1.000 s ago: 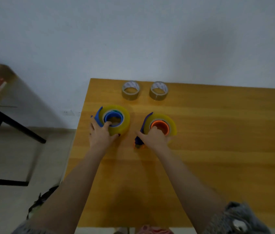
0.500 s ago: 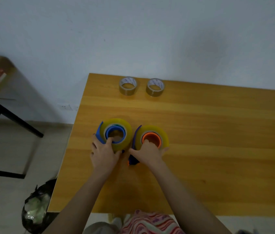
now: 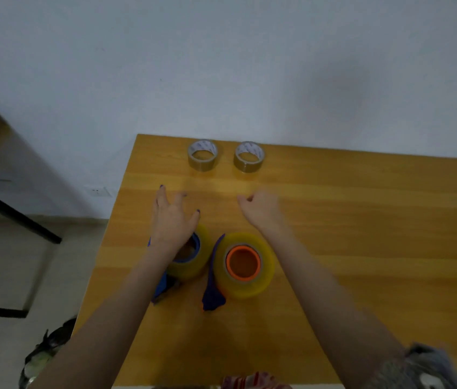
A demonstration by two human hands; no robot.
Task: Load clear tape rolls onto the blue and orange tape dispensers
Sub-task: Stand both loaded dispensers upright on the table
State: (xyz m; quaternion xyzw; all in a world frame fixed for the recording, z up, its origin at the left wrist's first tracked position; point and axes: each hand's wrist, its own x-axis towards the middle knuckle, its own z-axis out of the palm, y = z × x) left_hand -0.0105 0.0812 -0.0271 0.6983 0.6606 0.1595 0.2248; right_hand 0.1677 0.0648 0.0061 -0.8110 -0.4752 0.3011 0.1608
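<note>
1. The blue dispenser [image 3: 178, 258] and the orange dispenser [image 3: 242, 263] lay side by side on the table [image 3: 362, 234], and each one already carried a thick clear roll around its hub.
2. Two thin rolls [image 3: 202, 155] [image 3: 249, 156] stood beyond the dispensers, near the far edge, apart from each other.
3. The left hand [image 3: 172, 217] was spread and empty, above the far side of the blue dispenser.
4. The right hand [image 3: 261, 210] was loosely curled and held nothing, beyond the orange dispenser.
5. The loading looked finished; perhaps only the tape ends remained to be threaded.
</note>
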